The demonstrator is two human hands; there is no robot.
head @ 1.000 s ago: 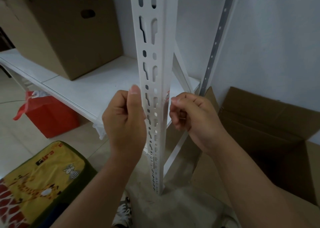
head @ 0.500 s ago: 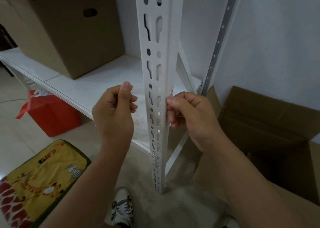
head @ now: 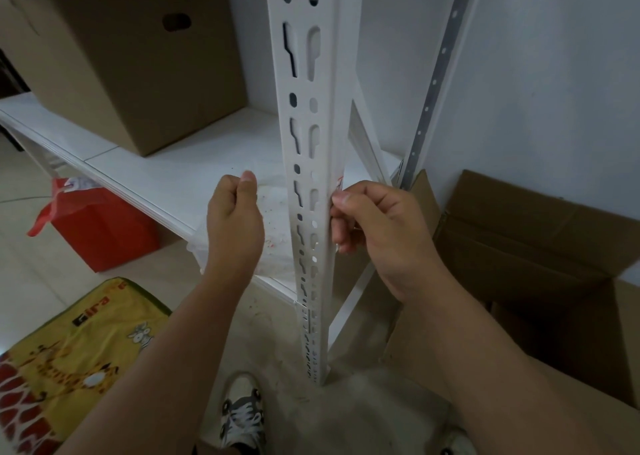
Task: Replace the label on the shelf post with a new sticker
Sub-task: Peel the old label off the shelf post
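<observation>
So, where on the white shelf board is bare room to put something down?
Bare white shelf board lies between the brown cardboard box and the white slotted post. Beside the post it is crowded by a clear plastic sheet.

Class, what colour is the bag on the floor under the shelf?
Red bag, clearest in the head view, at the left.

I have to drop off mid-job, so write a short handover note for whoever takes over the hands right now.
Left hand: fingers curled, clear of the shelf post; I cannot tell if it holds anything.
Right hand: fingertips pinch at the post's right face, on a sticker with red marks, only its edge visible.
Done: cannot tell whether this is the old label or the new sticker.
Left: check that first, then finish peeling or pressing. A translucent bag lies on the white shelf behind the left hand.
</observation>
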